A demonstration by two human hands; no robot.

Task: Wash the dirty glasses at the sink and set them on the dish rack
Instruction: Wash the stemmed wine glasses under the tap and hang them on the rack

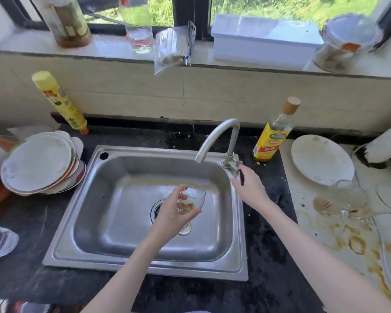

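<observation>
- Your left hand (175, 213) curls its fingers round the bowl of a clear stemmed wine glass (193, 199) with brown dregs inside, holding it tilted over the stainless steel sink basin (113, 199), close above the drain. That looks like staging: it sits just under and in front of the curved metal faucet spout (215, 136), where water would fall.
- Your right hand (250, 188) reaches to the tap's handle (236, 164) at the faucet base, fingertips on or just beside it; whether they grip it I cannot tell. No water is running.
- More dirty clear glasses (348, 197) wait on the stained pale counter (339, 240) to your right, beside a white round plate (322, 159).
- No dish rack can be made out.
- Writing: the yellow-labelled oil bottle with a tan cap (273, 136) carries Chinese characters, too small to read surely. The yellow tall spray bottle (61, 102) at the left has pictures but no legible text.
</observation>
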